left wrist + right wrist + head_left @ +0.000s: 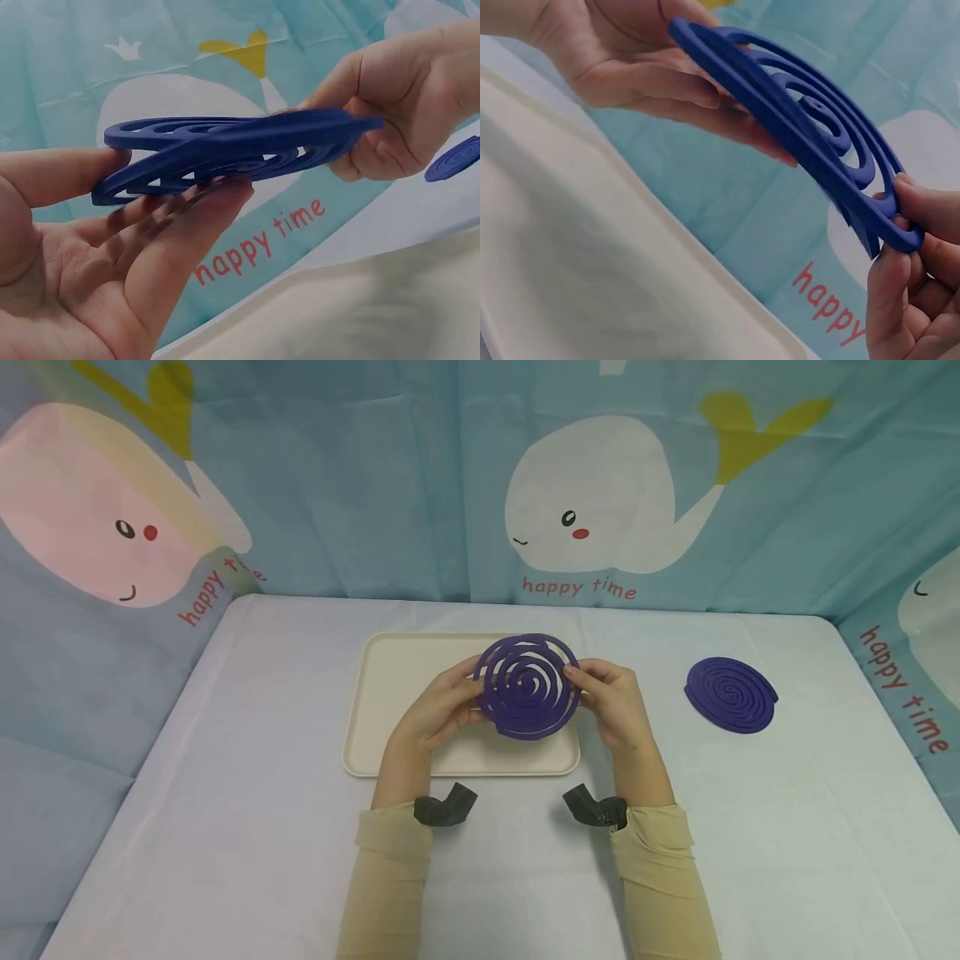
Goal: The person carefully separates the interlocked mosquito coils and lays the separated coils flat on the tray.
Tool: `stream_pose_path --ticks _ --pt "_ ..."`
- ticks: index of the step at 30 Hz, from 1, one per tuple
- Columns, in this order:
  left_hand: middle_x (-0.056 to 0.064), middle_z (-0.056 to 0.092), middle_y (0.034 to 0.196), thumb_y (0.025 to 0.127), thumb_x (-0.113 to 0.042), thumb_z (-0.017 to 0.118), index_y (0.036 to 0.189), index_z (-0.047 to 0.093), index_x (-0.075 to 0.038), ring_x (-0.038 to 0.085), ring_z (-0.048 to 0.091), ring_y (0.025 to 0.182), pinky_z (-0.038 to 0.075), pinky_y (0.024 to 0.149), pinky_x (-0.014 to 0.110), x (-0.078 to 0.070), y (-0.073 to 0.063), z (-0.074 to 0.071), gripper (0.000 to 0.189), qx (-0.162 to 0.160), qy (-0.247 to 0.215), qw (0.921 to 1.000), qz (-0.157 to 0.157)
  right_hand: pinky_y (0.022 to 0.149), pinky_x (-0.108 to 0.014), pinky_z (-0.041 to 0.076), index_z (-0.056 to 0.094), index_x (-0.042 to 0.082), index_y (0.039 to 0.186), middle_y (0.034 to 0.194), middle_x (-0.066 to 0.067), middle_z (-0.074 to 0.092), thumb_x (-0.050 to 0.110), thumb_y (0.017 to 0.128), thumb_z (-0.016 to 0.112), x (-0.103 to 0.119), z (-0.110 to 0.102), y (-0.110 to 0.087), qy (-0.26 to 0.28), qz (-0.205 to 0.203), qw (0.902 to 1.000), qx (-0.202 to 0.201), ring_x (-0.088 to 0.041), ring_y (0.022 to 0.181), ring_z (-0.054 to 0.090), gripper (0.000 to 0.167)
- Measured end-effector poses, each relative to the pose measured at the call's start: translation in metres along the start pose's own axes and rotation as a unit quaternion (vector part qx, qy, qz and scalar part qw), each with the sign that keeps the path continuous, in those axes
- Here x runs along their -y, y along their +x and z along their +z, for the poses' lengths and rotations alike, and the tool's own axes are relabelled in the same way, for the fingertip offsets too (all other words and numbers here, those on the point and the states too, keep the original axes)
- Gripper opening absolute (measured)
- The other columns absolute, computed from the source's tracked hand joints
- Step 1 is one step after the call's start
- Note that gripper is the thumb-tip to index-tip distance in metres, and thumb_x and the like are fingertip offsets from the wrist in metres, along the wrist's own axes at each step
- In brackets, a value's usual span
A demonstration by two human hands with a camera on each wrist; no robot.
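Over the tray, both hands hold a purple-blue mosquito coil (528, 710) with a tilted face. My left hand (448, 702) grips its left edge, thumb on one side and fingers underneath in the left wrist view. At the right edge, my right hand (611, 697) pinches the rim between thumb and fingers. Seen edge-on in the left wrist view, the coil (240, 146) shows two spiral layers spread apart at the left and crossing towards the right. In the right wrist view the inner rings (821, 124) bulge out of the outer ring's plane.
A cream tray (390, 647) lies beneath the hands on the white-covered table (247, 793). Another purple mosquito coil (731, 695) lies flat to the right. Behind stands a blue curtain (375, 485) with whale prints. Each wrist wears a black mount (446, 807).
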State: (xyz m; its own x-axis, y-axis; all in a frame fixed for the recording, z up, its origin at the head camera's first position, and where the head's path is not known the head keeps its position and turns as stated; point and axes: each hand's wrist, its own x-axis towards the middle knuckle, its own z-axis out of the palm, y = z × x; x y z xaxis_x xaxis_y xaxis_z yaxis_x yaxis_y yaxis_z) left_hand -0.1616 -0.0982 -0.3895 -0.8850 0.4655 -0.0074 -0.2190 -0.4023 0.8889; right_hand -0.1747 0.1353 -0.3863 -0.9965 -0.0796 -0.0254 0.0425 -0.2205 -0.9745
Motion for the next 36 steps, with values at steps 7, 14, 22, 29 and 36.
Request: stream_pose_path --ticks 7,14,22,29,36 --pt "0.004 0.065 0.094 0.094 0.006 0.035 0.143 0.024 0.01 0.013 0.064 0.076 0.056 0.069 0.027 0.0003 0.0003 0.0023 0.051 -0.018 -0.011 0.9998 0.0 0.059 -0.021 0.051 0.068 0.019 0.07 0.069 0.005 0.061 -0.003 0.089 0.06 0.0015 0.0007 -0.0001 -0.029 -0.003 0.9996 0.002 -0.008 0.064 0.055 0.03" --pt "0.004 0.064 0.088 0.094 0.007 0.035 0.141 0.028 0.01 0.011 0.064 0.071 0.056 0.065 0.024 0.0003 0.0005 0.0027 0.047 -0.057 -0.01 0.9983 -0.008 0.064 -0.023 0.052 0.063 -0.001 0.088 0.075 0.005 0.064 0.002 0.088 0.061 0.0038 0.0011 -0.0014 -0.1 -0.012 0.9942 0.037 -0.008 0.069 0.058 0.003" --pt "0.006 0.064 0.092 0.096 0.006 0.035 0.143 0.026 0.008 0.013 0.065 0.076 0.057 0.067 0.026 -0.0004 0.0017 0.002 0.048 -0.049 -0.022 0.9985 -0.011 0.069 -0.025 0.055 0.057 -0.007 0.092 0.078 0.006 0.067 -0.002 0.087 0.064 0.0022 0.0001 -0.001 -0.136 -0.023 0.989 0.054 -0.009 0.071 0.063 0.01" --pt "0.007 0.062 0.104 0.096 0.005 0.031 0.146 0.021 0.006 0.015 0.065 0.083 0.056 0.069 0.027 -0.0009 0.0007 0.001 0.051 -0.022 -0.034 0.9991 -0.01 0.065 -0.025 0.055 0.058 -0.007 0.089 0.075 0.006 0.067 0.0 0.087 0.064 0.0007 -0.0002 -0.0002 -0.14 -0.022 0.9883 0.057 -0.009 0.068 0.062 0.009" --pt "0.007 0.061 0.109 0.094 0.006 0.029 0.146 0.019 0.006 0.016 0.065 0.088 0.056 0.072 0.027 -0.0001 -0.0006 0.0002 0.053 -0.001 -0.042 0.9991 -0.007 0.064 -0.025 0.055 0.057 -0.01 0.09 0.074 0.007 0.067 0.002 0.087 0.065 0.0013 -0.001 -0.0008 -0.12 -0.014 0.991 0.058 -0.01 0.066 0.063 0.015"
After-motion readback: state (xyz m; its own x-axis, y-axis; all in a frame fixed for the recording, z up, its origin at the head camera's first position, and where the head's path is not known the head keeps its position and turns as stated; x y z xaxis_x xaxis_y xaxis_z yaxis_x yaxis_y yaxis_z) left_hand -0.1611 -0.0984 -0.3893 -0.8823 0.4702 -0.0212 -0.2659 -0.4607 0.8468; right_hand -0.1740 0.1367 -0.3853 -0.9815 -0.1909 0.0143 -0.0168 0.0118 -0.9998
